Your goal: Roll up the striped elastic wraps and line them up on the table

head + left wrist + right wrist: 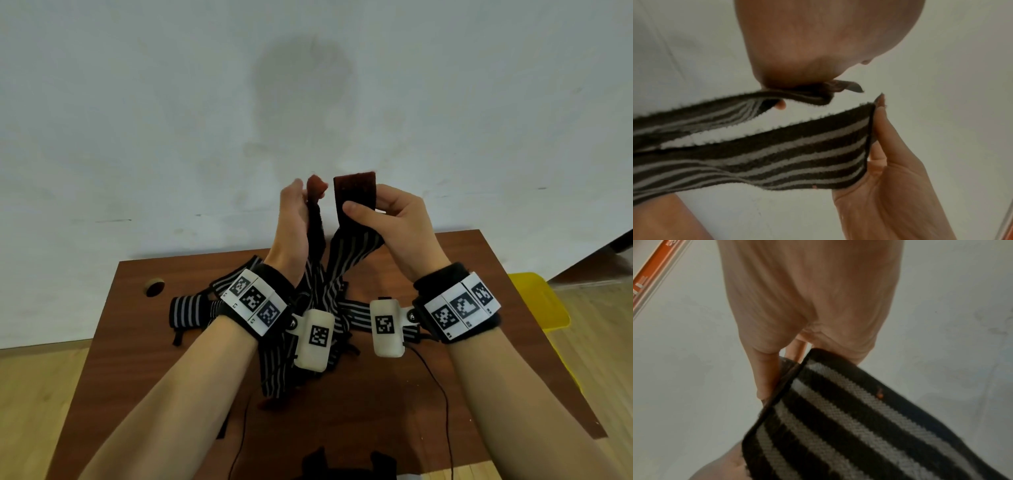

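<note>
Both hands are raised above the brown table (496, 308), in front of the wall. My left hand (299, 197) pinches one striped wrap end (315, 205) with a reddish tip. My right hand (364, 210) grips a dark brown fastener patch (356, 192) on another striped end (352, 253). Both black-and-grey strips hang down into a tangled pile of wraps (318, 305) on the table. Whether they belong to one wrap I cannot tell. The left wrist view shows the left hand (818, 48) pinching the upper strip (715, 112), while the right hand (892, 162) holds the lower strip (797, 154). The right wrist view shows the right hand (807, 305) gripping the wrap (838, 410).
A partly bunched striped wrap (190, 310) lies at the pile's left. There is a round hole (154, 286) in the table near its back left corner. A yellow object (539, 301) stands beyond the right edge. Thin black cables (445, 394) trail over the front of the table.
</note>
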`<state>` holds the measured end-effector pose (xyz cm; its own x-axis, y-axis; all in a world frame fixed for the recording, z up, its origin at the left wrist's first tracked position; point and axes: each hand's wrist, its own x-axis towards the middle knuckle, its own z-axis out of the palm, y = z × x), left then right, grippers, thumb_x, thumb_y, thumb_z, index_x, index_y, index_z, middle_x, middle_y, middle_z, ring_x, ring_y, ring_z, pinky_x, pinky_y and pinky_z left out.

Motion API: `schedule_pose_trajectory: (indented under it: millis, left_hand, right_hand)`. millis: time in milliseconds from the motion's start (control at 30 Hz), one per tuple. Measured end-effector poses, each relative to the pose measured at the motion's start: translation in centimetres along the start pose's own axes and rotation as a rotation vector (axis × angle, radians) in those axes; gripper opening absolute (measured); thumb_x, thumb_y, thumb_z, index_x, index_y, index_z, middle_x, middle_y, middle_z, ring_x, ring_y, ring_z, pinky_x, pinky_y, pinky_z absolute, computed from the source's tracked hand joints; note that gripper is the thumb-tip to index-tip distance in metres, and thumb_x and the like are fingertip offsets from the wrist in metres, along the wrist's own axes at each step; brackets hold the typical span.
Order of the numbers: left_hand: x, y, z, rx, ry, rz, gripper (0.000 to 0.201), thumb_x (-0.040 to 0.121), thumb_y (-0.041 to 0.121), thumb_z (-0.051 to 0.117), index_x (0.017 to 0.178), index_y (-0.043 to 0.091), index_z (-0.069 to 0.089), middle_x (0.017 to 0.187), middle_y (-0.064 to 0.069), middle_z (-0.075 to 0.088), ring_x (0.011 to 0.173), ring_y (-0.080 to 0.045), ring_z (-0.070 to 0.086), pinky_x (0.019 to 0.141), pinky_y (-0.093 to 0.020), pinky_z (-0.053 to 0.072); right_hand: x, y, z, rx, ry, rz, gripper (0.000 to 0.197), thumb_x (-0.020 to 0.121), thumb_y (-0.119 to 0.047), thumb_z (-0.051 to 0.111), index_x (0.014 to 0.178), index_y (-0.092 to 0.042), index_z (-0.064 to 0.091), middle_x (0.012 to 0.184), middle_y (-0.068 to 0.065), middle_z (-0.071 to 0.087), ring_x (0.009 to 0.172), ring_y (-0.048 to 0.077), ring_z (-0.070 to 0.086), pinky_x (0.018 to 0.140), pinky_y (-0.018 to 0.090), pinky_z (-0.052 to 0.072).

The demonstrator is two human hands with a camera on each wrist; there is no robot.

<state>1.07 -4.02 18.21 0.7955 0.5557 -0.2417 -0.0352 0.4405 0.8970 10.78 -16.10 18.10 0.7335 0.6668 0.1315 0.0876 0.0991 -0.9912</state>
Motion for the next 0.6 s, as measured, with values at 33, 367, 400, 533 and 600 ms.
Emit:
schedule_pose_trajectory:
  millis: [33,367,400,533,600]
  left_hand:
    - [0.1,-0.2,-0.2,-0.002,0.001,0.002,0.036,0.109,0.038,0.027,0.106,0.013,0.053,0.062,0.009,0.061,0.052,-0.006,0.058,0.051,-0.018,0.048]
    - [1.2,0.3,-0.5,0.286,0.18,0.536,0.011,0.089,0.012,0.078,0.092,0.012,0.067,0.081,0.001,0.072,0.072,-0.012,0.068,0.06,-0.026,0.055]
    - [1.1,0.7,-0.4,0.303,0.196,0.582,0.013,0.087,0.012,0.08,0.089,0.014,0.067,0.078,0.006,0.07,0.07,-0.008,0.066,0.06,-0.023,0.052]
    - [1.0,1.2,-0.4,0.252,0.101,0.565,0.009,0.091,0.01,0.077,0.097,0.01,0.071,0.082,0.004,0.073,0.074,-0.011,0.071,0.066,-0.026,0.057]
    - [0.6,0.7,-0.1,0.219,0.038,0.509,0.007,0.095,0.012,0.071,0.1,0.008,0.073,0.082,0.001,0.075,0.077,-0.012,0.073,0.069,-0.026,0.058]
  right_hand:
    - [-0.1,0.0,0.0,0.016,0.003,0.004,0.021,0.09,-0.008,0.077,0.109,-0.016,0.078,0.106,0.008,0.079,0.099,0.029,0.075,0.092,0.052,0.059]
    - [-0.9,-2.3,0.7,0.274,-0.115,0.156,0.027,0.085,-0.012,0.074,0.111,-0.005,0.076,0.108,0.018,0.076,0.1,0.032,0.075,0.084,0.038,0.06]
    - [-0.9,-2.6,0.6,0.3,-0.129,0.176,0.028,0.084,-0.014,0.074,0.111,-0.005,0.076,0.108,0.018,0.076,0.1,0.031,0.075,0.083,0.036,0.06]
    - [-0.3,-3.2,0.5,0.298,-0.05,0.154,0.029,0.085,-0.016,0.075,0.113,-0.007,0.076,0.109,0.017,0.076,0.103,0.032,0.074,0.085,0.037,0.06]
    - [0.1,-2.8,0.6,0.187,0.024,0.101,0.026,0.089,-0.015,0.076,0.114,-0.009,0.077,0.109,0.017,0.077,0.105,0.032,0.074,0.092,0.042,0.06]
